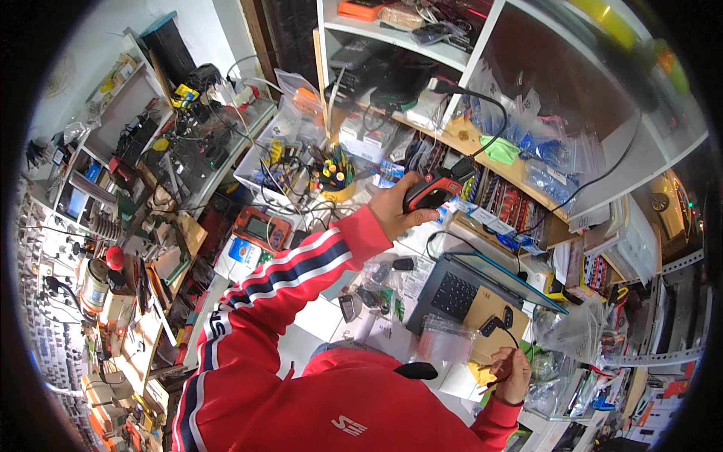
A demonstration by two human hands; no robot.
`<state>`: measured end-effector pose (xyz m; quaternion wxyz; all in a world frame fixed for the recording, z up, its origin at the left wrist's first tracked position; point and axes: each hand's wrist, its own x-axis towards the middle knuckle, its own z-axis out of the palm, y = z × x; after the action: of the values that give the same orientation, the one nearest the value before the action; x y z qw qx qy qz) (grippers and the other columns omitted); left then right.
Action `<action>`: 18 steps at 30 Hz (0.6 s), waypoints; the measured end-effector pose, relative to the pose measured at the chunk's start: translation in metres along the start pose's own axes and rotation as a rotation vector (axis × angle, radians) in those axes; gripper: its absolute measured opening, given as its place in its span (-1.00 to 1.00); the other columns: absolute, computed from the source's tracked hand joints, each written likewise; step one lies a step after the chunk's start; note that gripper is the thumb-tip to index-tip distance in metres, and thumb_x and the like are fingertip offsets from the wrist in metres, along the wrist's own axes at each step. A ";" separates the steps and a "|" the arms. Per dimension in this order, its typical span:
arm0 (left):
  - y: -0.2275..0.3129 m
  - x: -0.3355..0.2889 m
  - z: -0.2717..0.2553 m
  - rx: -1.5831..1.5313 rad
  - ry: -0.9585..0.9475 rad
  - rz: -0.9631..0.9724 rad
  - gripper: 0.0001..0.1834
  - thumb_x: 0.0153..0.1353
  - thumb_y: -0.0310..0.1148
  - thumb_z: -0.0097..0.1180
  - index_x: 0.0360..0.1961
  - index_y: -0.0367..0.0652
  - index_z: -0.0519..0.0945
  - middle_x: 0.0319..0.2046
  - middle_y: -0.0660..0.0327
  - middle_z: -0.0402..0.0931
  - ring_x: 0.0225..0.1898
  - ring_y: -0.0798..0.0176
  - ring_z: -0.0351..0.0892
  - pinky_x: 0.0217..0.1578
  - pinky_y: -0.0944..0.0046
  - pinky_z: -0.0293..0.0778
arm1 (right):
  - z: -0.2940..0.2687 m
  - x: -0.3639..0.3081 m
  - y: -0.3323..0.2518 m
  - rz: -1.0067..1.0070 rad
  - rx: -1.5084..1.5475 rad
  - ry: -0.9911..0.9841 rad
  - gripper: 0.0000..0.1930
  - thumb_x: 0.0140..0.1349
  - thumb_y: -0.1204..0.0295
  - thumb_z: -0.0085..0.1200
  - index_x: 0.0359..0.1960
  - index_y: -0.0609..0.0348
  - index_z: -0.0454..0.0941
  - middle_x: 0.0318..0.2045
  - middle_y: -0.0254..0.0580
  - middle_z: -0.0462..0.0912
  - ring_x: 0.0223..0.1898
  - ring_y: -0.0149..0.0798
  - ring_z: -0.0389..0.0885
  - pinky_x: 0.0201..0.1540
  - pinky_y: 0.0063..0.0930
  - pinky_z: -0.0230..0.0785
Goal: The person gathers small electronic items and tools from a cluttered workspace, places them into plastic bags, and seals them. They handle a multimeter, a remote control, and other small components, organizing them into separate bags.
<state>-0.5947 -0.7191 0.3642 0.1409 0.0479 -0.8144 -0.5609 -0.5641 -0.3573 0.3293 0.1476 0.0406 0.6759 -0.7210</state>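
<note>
Gripping a red-and-black handheld tool point(431, 191) just above the middle of the frame, the left hand point(397, 207) closes round its lower side, fingers curled under and thumb along the near edge; the tool's long axis runs from lower left to upper right, and a black cable point(493, 128) climbs from its upper-right end toward the shelves; the right hand point(514, 374), low and right of centre, is pinched shut on a thin black lead point(503, 337) whose small plug end point(493, 324) lies just above it, on a brown envelope point(493, 307) resting against the open laptop point(463, 290); the tool sits up and to the left of that lead, well apart from it, with the laptop between the two; the left hand is the nearer to the tool, the right to the lead. Whether the lead and the tool's cable are one wire I cannot tell; the tool's face is too small to read, and the right palm is turned away; clutter hides the white worktop point(320, 316) beyond.
</note>
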 end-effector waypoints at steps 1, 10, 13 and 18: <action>0.000 0.000 0.001 0.003 -0.011 0.003 -0.45 -0.12 -0.15 0.17 -0.19 -0.26 0.26 -0.53 0.17 0.41 -0.51 0.36 0.41 -0.48 0.41 0.32 | 0.000 0.000 0.000 0.008 0.011 0.000 -0.66 0.16 0.25 -0.22 -0.46 0.34 0.43 -0.62 -0.13 0.52 -0.73 -0.44 0.39 -0.67 -0.70 0.25; 0.002 0.000 0.002 0.120 -0.017 -0.059 -0.40 -0.15 -0.12 0.19 -0.16 -0.26 0.27 -0.47 0.10 0.43 -0.43 0.28 0.45 -0.40 0.36 0.33 | -0.003 -0.001 0.003 0.016 -0.006 0.007 -0.65 0.17 0.23 -0.23 -0.45 0.33 0.42 -0.61 -0.14 0.51 -0.71 -0.44 0.38 -0.67 -0.69 0.24; 0.003 -0.002 0.004 0.115 0.021 0.053 -0.48 -0.11 -0.14 0.16 -0.20 -0.18 0.27 -0.56 0.11 0.44 -0.63 0.28 0.45 -0.58 0.33 0.35 | -0.004 -0.001 0.006 0.034 0.004 0.011 -0.65 0.17 0.24 -0.23 -0.45 0.33 0.42 -0.63 -0.10 0.51 -0.73 -0.41 0.38 -0.67 -0.66 0.25; 0.001 0.000 0.003 -0.322 -0.053 -0.163 -0.43 -0.11 -0.31 0.18 -0.11 -0.32 0.21 -0.53 0.21 0.42 -0.62 0.45 0.39 -0.62 0.48 0.33 | -0.005 0.000 0.009 0.021 -0.003 -0.019 -0.64 0.17 0.23 -0.26 -0.48 0.32 0.42 -0.62 -0.15 0.51 -0.72 -0.45 0.38 -0.68 -0.71 0.24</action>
<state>-0.5958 -0.7161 0.3644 0.0792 0.0758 -0.7111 -0.6945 -0.5621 -0.3524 0.3202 0.1618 0.0408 0.6751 -0.7186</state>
